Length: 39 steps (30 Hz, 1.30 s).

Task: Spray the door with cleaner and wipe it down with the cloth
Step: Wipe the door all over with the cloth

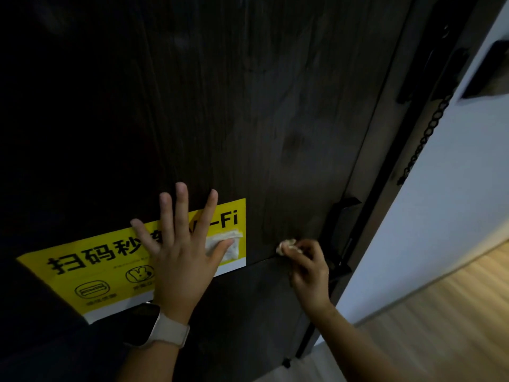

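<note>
A dark wood-grain door (248, 106) fills most of the head view. My left hand (181, 252) lies flat with spread fingers on a yellow Wi-Fi sticker (91, 268) stuck to the door. A torn whitish patch (231, 244) shows on the sticker by my thumb. My right hand (308, 268) pinches a small crumpled whitish cloth (286, 245) against the door, just right of the sticker and left of the black handle (340, 230). No spray bottle is in view.
A black lock body (429, 67) and a hanging door chain (424, 136) run along the door's right edge. Beyond it stand a white wall (454, 202) and a light wooden floor (440, 326). A pale watch strap wraps my left wrist (168, 332).
</note>
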{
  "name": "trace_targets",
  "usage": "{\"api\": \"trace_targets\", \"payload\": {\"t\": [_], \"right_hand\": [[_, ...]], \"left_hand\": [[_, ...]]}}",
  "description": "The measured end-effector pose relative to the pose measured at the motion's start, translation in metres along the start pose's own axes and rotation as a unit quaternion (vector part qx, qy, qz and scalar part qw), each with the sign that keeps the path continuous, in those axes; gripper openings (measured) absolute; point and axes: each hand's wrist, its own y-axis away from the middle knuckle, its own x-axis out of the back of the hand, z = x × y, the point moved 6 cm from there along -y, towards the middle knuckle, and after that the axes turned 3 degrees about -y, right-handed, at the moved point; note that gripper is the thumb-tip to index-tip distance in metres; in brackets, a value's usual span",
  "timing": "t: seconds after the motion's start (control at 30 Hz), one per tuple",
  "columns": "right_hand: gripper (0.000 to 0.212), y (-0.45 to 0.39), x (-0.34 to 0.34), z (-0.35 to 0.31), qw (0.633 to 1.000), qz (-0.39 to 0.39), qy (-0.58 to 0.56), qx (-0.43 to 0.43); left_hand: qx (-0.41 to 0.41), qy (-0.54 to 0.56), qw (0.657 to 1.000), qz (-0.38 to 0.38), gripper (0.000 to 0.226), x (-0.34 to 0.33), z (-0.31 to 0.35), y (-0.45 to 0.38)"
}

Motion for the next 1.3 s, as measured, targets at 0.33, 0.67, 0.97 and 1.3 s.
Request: {"api": "trace_targets", "payload": {"t": [0.33,0.67,0.97,1.3], "right_hand": [[0.015,-0.016,0.043,0.033,0.950,0.204,-0.045,-0.230],[0.030,0.041,-0.064,-0.040,0.939,0.152,-0.189,-0.245],[0.028,0.010,0.016,0.045,0.920,0.223,-0.091,-0.308],[0.026,0.027,-0.031,-0.018,0.925,0.130,-0.184,-0.305]], "left_hand": [[0.007,0.008,1.000,-0.007,0.095,0.004,0.001,-0.002],[0.010,0.011,1.000,-0.014,0.096,0.004,0.002,-0.004],[0.009,0.017,1.000,-0.018,0.093,0.003,0.002,-0.003],[0.008,0.017,1.000,-0.013,0.092,0.006,0.002,-0.002]]}}
